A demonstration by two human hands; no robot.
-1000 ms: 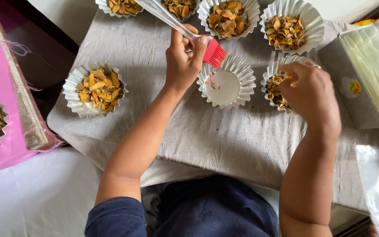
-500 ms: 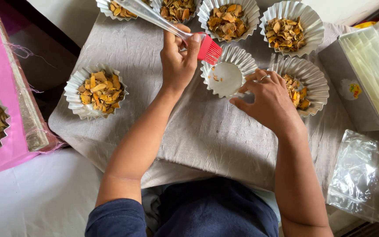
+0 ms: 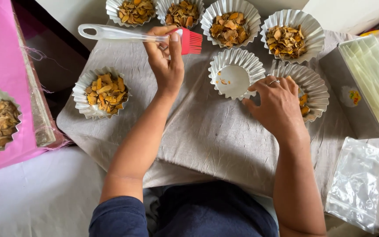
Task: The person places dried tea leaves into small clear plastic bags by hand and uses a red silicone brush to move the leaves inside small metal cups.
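My left hand grips a brush with a clear handle and red bristles, held level above the grey cloth. To its right stands a nearly empty fluted foil cup with a few orange crumbs inside. My right hand, with a ring on one finger, lies palm down with its fingertips at that cup's right rim. It partly covers a second foil cup holding orange-yellow dried chips.
Several filled foil cups line the far edge, one behind the empty cup. Another filled cup sits at left. A pink board carries one more. A box of clear bags and a loose plastic bag are at right.
My left hand lifted the brush out of the nearly empty cup and moved it left. My right hand shifted from the filled cup toward the empty cup's rim.
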